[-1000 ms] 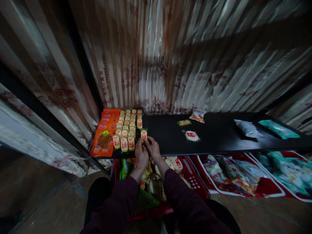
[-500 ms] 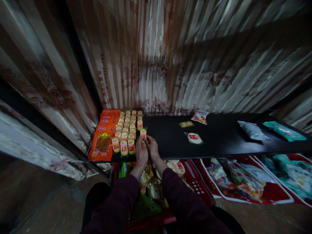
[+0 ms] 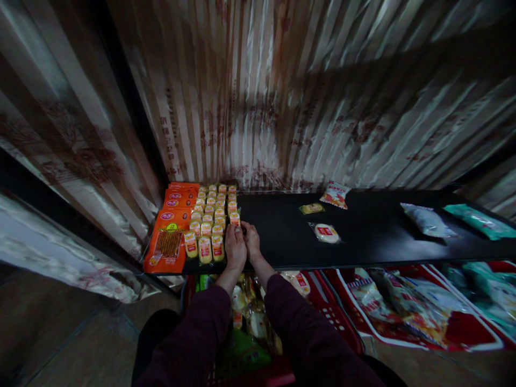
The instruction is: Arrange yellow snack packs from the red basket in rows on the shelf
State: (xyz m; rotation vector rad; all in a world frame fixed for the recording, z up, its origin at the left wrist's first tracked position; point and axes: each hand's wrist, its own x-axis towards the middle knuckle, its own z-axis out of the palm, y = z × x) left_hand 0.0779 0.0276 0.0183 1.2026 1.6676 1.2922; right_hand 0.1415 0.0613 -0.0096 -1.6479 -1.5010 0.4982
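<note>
On the black shelf, small wrapped cakes with yellow bodies and red-white labels stand in close rows. My left hand is closed around the lower end of one wrapped cake at the front of the rightmost row. Right beside it, my right hand has its fingers curled in against the same cake, partly hidden behind the left hand. Orange snack packets lie overlapped along the shelf's left end, touching the cake rows.
Farther right on the shelf lie a round white wrapped cake, a small yellow-green packet, a red-white bag, a pale bag and a teal bag. Red baskets of packets stand below. A curtain hangs behind.
Both hands have moved slightly left and back, bringing the held cake up against the rightmost row. The view has shifted a little.
</note>
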